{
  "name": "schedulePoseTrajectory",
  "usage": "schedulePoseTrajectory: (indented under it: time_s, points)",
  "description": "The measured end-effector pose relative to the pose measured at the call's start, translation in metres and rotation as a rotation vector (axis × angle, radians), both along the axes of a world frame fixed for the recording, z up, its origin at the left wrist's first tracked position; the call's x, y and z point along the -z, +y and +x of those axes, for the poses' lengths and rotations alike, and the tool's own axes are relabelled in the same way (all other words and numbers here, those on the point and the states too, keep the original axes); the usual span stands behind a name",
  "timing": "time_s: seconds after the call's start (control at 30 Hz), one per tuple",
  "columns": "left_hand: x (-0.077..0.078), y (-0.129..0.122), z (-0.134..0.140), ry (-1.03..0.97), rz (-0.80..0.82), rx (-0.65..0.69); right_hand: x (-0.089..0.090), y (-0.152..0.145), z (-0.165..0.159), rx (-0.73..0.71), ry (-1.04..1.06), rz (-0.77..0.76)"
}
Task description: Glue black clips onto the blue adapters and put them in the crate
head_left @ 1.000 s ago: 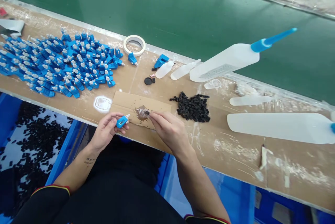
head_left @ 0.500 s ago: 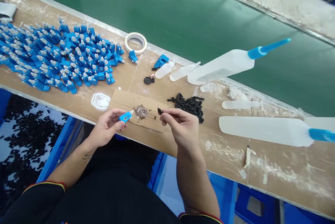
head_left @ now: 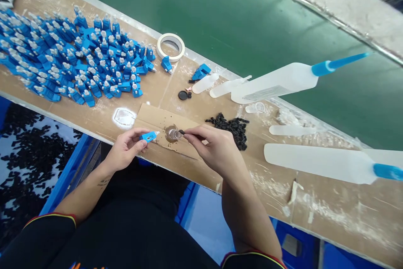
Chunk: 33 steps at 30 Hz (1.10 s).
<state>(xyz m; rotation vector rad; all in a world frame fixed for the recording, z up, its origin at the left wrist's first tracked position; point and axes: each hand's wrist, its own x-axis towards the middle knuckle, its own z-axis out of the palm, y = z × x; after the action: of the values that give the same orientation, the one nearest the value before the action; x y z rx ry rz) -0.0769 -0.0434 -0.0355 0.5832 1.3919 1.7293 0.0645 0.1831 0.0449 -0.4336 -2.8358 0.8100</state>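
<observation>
My left hand (head_left: pixel 127 148) is closed on a small blue plastic part (head_left: pixel 148 137) with a whitish tip pointing right. Between thumb and fingertips, my right hand (head_left: pixel 209 143) pinches a small black piece (head_left: pixel 181 132) at the mouth of a small clear cup (head_left: pixel 174 134). Whether the piece touches the cup I cannot tell. Under the cup lies a cardboard strip (head_left: pixel 153 116) with a dark wet stain around it. A heap of similar black pieces (head_left: pixel 231 129) lies just beyond my right hand.
Many blue parts with white tips (head_left: pixel 78 61) cover the table's left side. A tape roll (head_left: pixel 160 46), a black round cap (head_left: pixel 183 95) and white squeeze bottles (head_left: pixel 317 160) lie farther back and right. A blue bin (head_left: pixel 67 176) of black pieces stands below the left edge.
My right hand has moved left, bringing the black piece from beside the cup to its mouth. My left hand still holds the blue part, now turned flatter. The whole view has shifted slightly.
</observation>
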Motion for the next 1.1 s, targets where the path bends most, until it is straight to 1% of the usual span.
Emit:
schedulePoseTrajectory:
  time_s: [0.13, 0.27, 0.4, 0.67, 0.83, 1.1]
  points:
    - [-0.002, -0.001, 0.0, -0.02, 0.021, -0.016, 0.0, 0.001, -0.004, -0.051, -0.043, 0.012]
    - [-0.005, -0.001, -0.001, -0.014, 0.008, -0.018, 0.003, 0.001, -0.003, -0.036, -0.058, -0.016]
    - [-0.004, -0.001, -0.001, -0.023, -0.006, -0.008, 0.005, 0.0, -0.001, -0.026, -0.083, -0.023]
    - [0.0, -0.003, 0.0, -0.045, 0.005, -0.009, 0.009, 0.0, 0.0, -0.025, -0.052, -0.028]
    - [0.0, -0.002, -0.001, -0.032, 0.008, -0.003, 0.01, 0.001, 0.0, -0.023, -0.07, -0.029]
    - [-0.001, -0.002, -0.002, -0.008, 0.011, 0.01, 0.009, 0.001, 0.001, -0.041, -0.04, -0.003]
